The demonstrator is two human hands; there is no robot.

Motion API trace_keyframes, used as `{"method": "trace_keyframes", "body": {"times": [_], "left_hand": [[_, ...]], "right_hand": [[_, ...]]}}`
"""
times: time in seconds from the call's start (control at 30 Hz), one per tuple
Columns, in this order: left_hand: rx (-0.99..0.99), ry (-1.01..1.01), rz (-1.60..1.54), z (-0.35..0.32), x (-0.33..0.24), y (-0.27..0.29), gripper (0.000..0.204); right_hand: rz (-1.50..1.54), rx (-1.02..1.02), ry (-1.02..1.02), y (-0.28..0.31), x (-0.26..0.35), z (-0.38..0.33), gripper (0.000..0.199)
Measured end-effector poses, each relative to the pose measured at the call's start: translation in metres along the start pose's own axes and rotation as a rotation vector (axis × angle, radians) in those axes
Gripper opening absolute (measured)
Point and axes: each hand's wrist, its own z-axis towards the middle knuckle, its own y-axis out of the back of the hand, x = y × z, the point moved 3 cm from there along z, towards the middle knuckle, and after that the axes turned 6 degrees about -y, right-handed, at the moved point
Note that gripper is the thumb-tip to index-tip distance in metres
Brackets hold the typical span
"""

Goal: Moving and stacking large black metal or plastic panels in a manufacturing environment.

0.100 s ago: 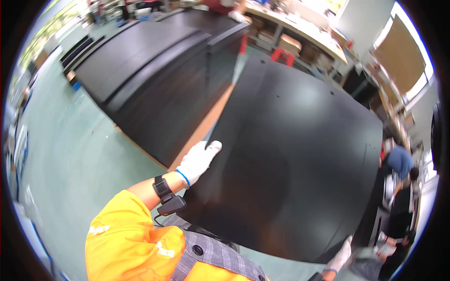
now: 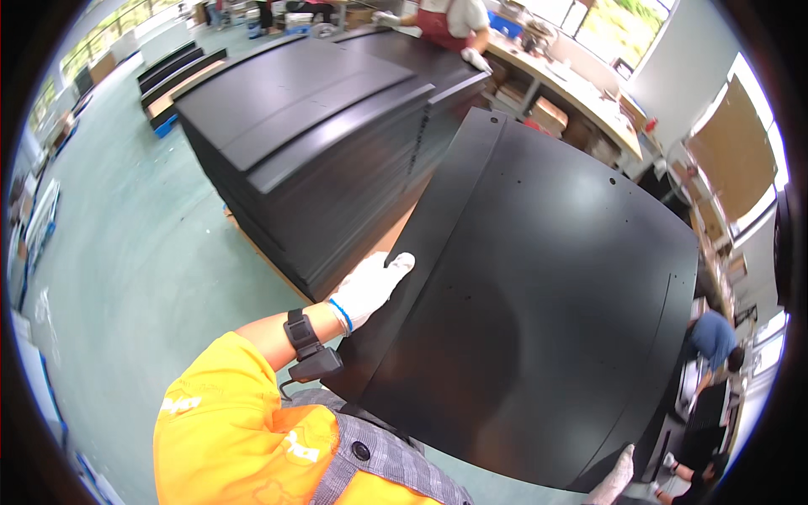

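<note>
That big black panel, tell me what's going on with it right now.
A person in white work gloves holds the large black panel flat in front of them. The left hand lies on its left edge; the right hand is barely visible at the lower right corner. Beside it stands a tall stack of black panels on the green floor. Another person works at a bench behind.
</note>
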Motion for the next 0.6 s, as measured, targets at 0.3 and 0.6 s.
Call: {"method": "trace_keyframes", "body": {"times": [0.3, 0.6], "left_hand": [[-0.212, -0.021, -0.223, 0.008, 0.026, 0.188, 0.088], [-0.224, -0.073, -0.432, 0.007, 0.027, 0.225, 0.066]], "right_hand": [[0.015, 0.469, 0.347, -0.05, 0.205, -0.131, 0.04], [-0.212, 0.447, 1.431, -0.047, 0.263, -0.065, 0.055]]}}
